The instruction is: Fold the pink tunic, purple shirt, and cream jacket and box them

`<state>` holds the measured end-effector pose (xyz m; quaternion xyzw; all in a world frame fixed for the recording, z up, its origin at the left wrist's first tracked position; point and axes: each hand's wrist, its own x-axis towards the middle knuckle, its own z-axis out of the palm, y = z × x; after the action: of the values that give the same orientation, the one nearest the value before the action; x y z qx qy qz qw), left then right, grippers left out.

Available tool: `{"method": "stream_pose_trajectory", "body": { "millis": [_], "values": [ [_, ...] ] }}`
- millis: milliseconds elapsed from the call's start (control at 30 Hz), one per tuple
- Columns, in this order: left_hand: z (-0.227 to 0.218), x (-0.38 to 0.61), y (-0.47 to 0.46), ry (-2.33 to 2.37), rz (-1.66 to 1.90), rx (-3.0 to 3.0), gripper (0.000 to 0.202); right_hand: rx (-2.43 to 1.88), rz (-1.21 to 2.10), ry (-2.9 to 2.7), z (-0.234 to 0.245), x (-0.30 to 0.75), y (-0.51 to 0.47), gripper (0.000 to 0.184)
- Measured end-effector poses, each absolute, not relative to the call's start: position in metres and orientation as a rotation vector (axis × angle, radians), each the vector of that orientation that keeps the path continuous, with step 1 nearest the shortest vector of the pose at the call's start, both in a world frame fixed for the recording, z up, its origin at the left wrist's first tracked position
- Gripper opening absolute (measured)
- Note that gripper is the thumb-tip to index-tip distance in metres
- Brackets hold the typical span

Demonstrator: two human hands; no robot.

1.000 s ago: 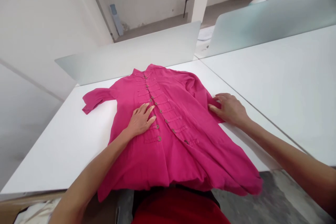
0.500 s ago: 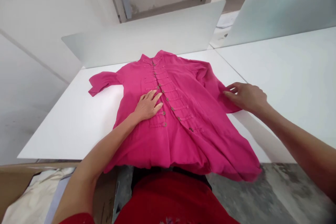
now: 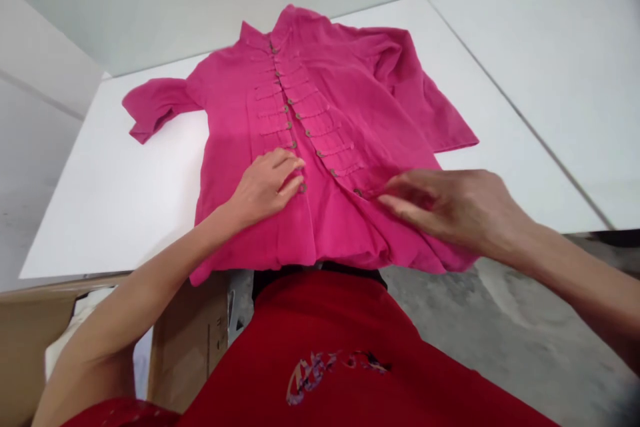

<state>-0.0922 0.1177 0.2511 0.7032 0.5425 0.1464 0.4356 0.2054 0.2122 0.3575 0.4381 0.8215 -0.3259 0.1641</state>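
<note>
on the counter (image 3: 125,207) lies a magenta stand-collar shirt (image 3: 330,97); half-open, the left hand (image 3: 265,183) rests upon it. the right hand (image 3: 384,193) nearly pinches its front edge (image 3: 345,181), hold unclear. straightening, i judge; next needs both fronts aligned.

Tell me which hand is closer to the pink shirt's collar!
Left: the left hand is straight below the collar; the right hand is below it too, but farther right.

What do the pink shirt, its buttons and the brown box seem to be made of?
Pink shirt: soft cloth, perhaps cotton or linen, with a matte finish; it creases and drapes over the table edge. Buttons: dull brownish discs, possibly metal, wood or plastic; too small to tell. Brown box: probably cardboard, with matte tan walls and dark marks.
</note>
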Motion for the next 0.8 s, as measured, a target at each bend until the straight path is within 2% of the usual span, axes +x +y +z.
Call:
{"method": "stream_pose_trajectory", "body": {
  "millis": [100, 200, 300, 400, 467, 567, 700, 800],
  "values": [
    [0.274, -0.084, 0.105, 1.232, 0.395, 1.845, 0.031, 1.070, -0.929, 2.340, 0.357, 0.207, 0.193, 0.053],
    [0.284, -0.079, 0.092, 1.151, 0.356, 1.889, 0.032, 1.065, -1.002, 2.298, 0.355, 0.210, 0.187, 0.045],
    [0.286, -0.079, 0.082, 1.095, 0.301, 1.886, 0.037, 1.193, -1.158, 2.240, 0.360, 0.211, 0.193, 0.040],
    [0.287, -0.088, 0.078, 1.127, 0.297, 1.845, 0.041, 1.521, -1.202, 2.200, 0.366, 0.220, 0.210, 0.039],
    [0.286, -0.102, 0.079, 1.264, 0.260, 1.782, 0.043, 1.746, -1.021, 2.121, 0.366, 0.232, 0.222, 0.042],
    [0.278, -0.134, 0.083, 1.608, 0.132, 1.614, 0.045, 1.863, -0.817, 1.858, 0.359, 0.248, 0.232, 0.043],
    [0.262, -0.179, 0.084, 2.062, -0.155, 1.265, 0.054, 1.907, -0.923, 1.704, 0.350, 0.246, 0.232, 0.039],
    [0.258, -0.196, 0.083, 2.125, -0.357, 0.999, 0.060, 1.916, -0.987, 1.653, 0.346, 0.234, 0.232, 0.034]
  ]
}}
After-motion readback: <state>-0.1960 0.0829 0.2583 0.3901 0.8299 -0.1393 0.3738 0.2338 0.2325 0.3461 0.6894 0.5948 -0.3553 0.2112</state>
